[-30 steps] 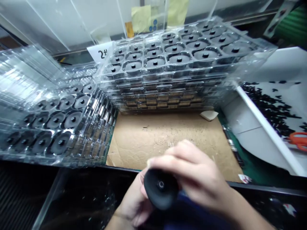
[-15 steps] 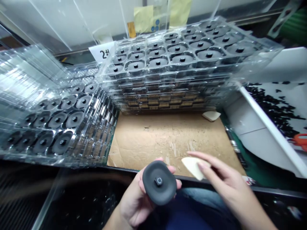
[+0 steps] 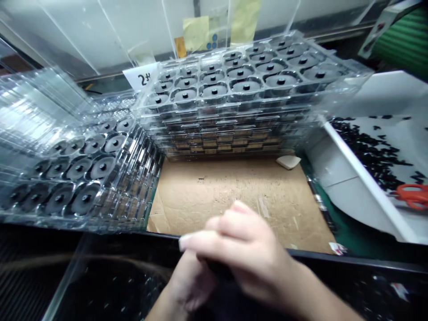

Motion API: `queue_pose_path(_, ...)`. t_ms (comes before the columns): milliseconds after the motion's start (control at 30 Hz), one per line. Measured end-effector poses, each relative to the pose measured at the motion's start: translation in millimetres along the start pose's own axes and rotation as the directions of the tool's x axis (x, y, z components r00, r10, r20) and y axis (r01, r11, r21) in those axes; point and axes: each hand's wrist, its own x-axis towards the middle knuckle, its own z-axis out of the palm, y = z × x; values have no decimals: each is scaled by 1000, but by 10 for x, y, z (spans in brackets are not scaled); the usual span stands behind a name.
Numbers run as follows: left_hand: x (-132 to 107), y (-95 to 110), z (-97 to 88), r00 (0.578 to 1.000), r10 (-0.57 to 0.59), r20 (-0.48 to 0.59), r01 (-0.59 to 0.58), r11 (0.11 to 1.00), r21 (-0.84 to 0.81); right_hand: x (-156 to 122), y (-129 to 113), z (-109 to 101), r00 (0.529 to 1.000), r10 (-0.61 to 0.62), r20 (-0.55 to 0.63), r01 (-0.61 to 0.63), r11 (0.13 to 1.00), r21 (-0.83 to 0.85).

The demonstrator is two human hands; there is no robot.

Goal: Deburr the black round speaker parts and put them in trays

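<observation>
Near the front edge of the bench, my right hand (image 3: 249,249) lies across the top of my left hand (image 3: 189,283). Its fingers are bent and closed, blurred by motion. A white wedge sponge sat between those fingers a moment ago; now the hand covers it. Below, my left hand is cupped around a black rounded-square part with a centre stub, of which only a dark sliver (image 3: 219,269) shows under the right palm. Another wedge sponge (image 3: 288,162) rests on the cardboard sheet (image 3: 207,191) beyond the hands.
Stacked clear trays (image 3: 220,107) holding similar black parts stand at the back, beside a "2#" label (image 3: 142,76). More loaded trays (image 3: 83,178) are on the left. At right, a white bin (image 3: 354,169) contains small black pieces and orange-handled scissors (image 3: 413,196).
My right hand has moved left and over my left hand, covering the black part and the wedge sponge. The whole view has shifted slightly.
</observation>
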Motion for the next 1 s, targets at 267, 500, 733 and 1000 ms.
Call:
queue_pose_path(267, -30, 101, -158, 992, 101, -78, -113, 979, -168, -723, 641, 307, 804, 592, 52, -594, 803, 43)
queue_pose_path(500, 51, 63, -156, 992, 78, -101, -91, 987, -135, -680, 445, 351, 754, 654, -62, -650, 756, 81)
queue_pose_path(733, 67, 1, -158, 992, -25, -126, 7, 990, -143, -124, -154, 188, 952, 263, -159, -257, 965, 53)
queue_pose_path(1000, 90, 46, -80, 995, -37, -93, 21, 986, -163, -73, -165, 290, 957, 217, -191, -228, 973, -34)
